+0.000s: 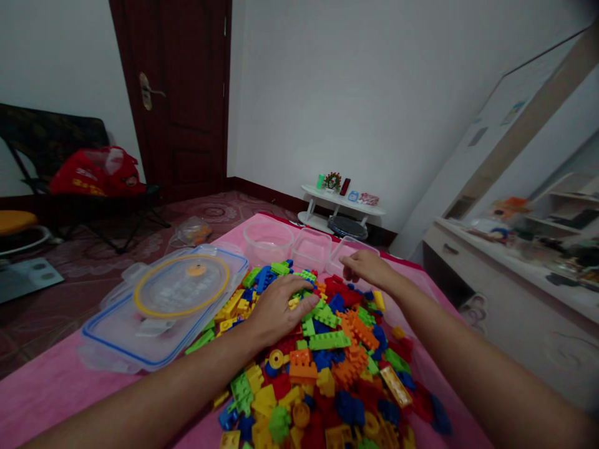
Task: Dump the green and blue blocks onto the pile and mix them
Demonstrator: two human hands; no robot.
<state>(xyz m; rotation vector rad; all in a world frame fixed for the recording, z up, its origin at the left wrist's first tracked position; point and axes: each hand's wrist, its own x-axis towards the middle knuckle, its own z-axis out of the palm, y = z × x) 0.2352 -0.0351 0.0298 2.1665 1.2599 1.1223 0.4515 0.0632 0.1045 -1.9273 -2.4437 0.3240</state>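
Note:
A heap of coloured plastic building blocks (327,368) lies on a pink cloth (47,386). My left hand (278,308) rests palm down on the far left of the heap, fingers curled over yellow and green blocks. My right hand (367,268) reaches past the heap's far edge, fingers bent and pinched together near the rim of a clear container (346,249); what it holds, if anything, is hidden. Two more clear containers, a round one (267,240) and a square one (311,246), stand beside it.
Stacked clear lids, one with a blue rim (140,324) and a round one with a yellow ring (182,284), lie left of the heap. A folding chair with a red bag (96,171), a dark door (180,93), a low white table (341,202) and a white dresser (505,280) surround the area.

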